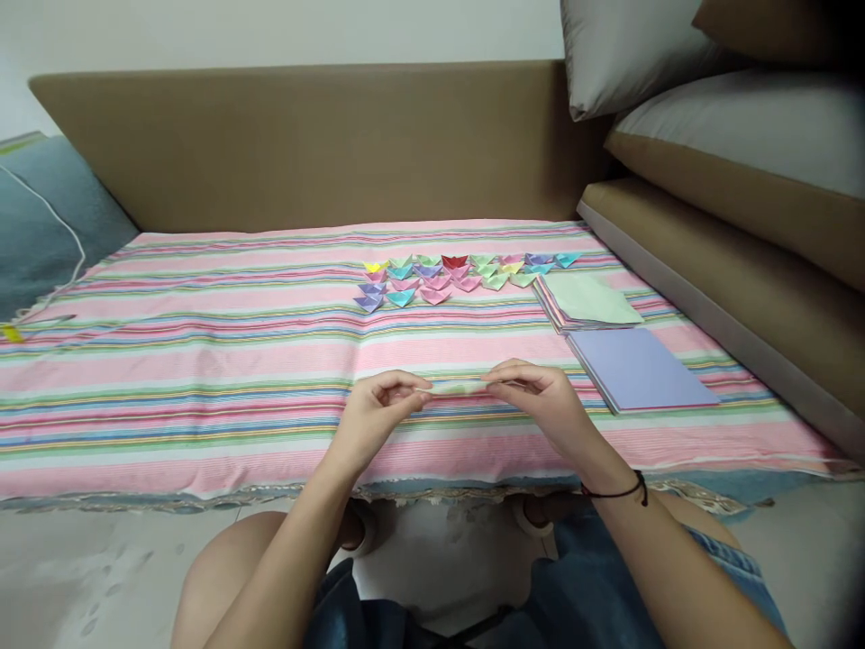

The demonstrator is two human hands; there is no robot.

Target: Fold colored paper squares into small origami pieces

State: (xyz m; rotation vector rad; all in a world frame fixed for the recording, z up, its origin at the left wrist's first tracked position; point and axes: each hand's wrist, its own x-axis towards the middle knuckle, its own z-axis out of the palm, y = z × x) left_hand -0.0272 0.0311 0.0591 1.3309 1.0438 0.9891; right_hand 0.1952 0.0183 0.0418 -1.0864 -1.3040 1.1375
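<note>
From my remote seat I watched the head view. Both hands were over the near part of the pink striped cloth point(203, 361). The left hand point(376, 403) and the right hand point(544, 397) held 1 narrow folded strip of pale green paper point(460, 388) between them. Each hand pinched 1 end with thumb and fingertips, so both were closed on the paper and neither was free. The strip was level, low over the cloth, in the middle of the view. I could not tell if it touched the cloth.

In my judgement this paper was very light and thin, and stiff only along its folds. It would crease or tear easily if pressed in a wrong place. The good place to hold it was at the 2 ends, on the folded edges, with a soft pinch.

Further back on the cloth lay small folded paper boats in many colours point(466, 275), in about 3 rows. To their right was a stack of pale green paper squares point(595, 302). Just beside it, nearer to me, was a stack of lavender paper squares point(639, 370). A thin black cord bracelet point(618, 492) was around the right wrist. Behind stood a brown padded backrest point(304, 144) and grey pillows point(676, 54).
</note>
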